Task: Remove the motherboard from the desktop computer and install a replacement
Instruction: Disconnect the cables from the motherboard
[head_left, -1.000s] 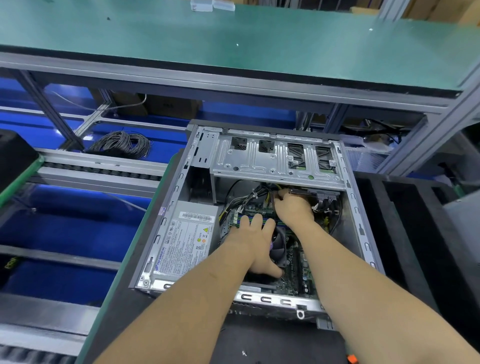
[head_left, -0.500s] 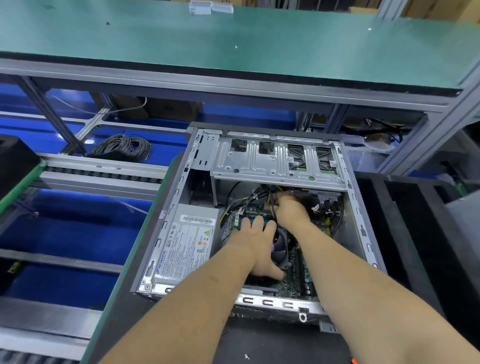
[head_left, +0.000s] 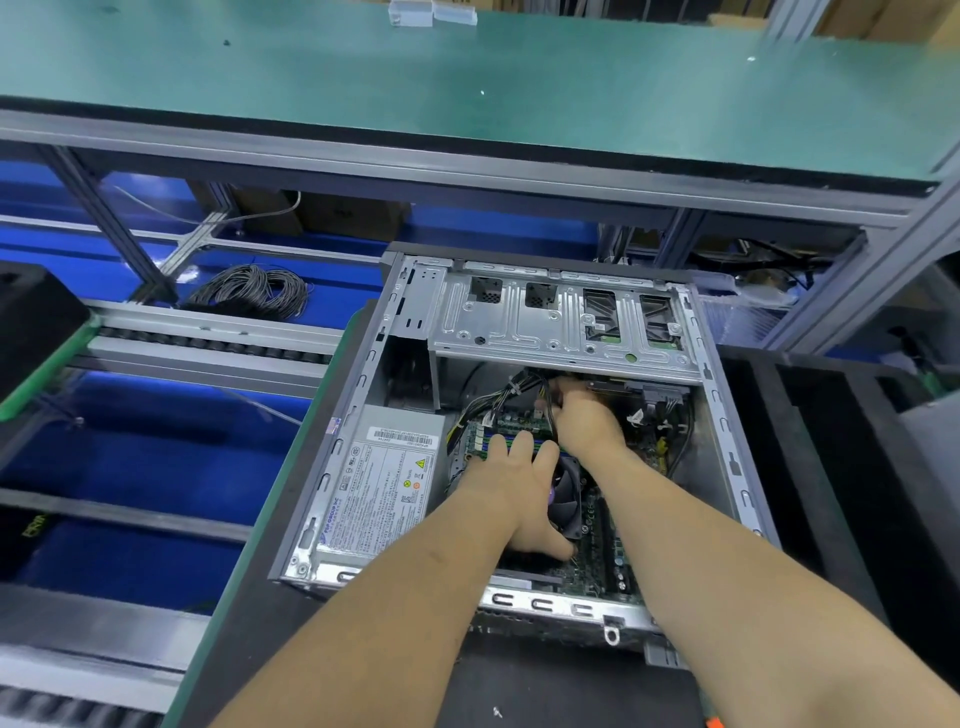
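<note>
Since a second ago my hands have barely shifted; both remain deep inside the open grey steel desktop case (head_left: 719, 415), and the right one has crept slightly towards the drive cage. My left hand (head_left: 511, 491) lies flat with fingers straight and spread, its palm pressing on the black round cooler fan (head_left: 567, 499) and its fingertips reaching the blue and green memory slots (head_left: 511, 441) just beyond. My right hand (head_left: 584, 415) sits just ahead and to the right of the left one, close beside it, with fingers curled around the bundle of black and yellow power cables (head_left: 511, 392) where it meets the board; the fingertips are hidden, so I cannot tell what plug they hold. Under both hands lies the green motherboard (head_left: 605, 551), seated on the case floor, showing mostly near my right forearm. Left of my left hand sits the silver boxy power supply with its white label (head_left: 379, 488). Beyond my right hand, the perforated silver metal drive cage (head_left: 550, 322) spans the case. Far left of my left arm, a coil of thin black wire (head_left: 249, 291) lies on blue sheeting. Above everything runs a green-topped workbench shelf (head_left: 467, 83).
</note>
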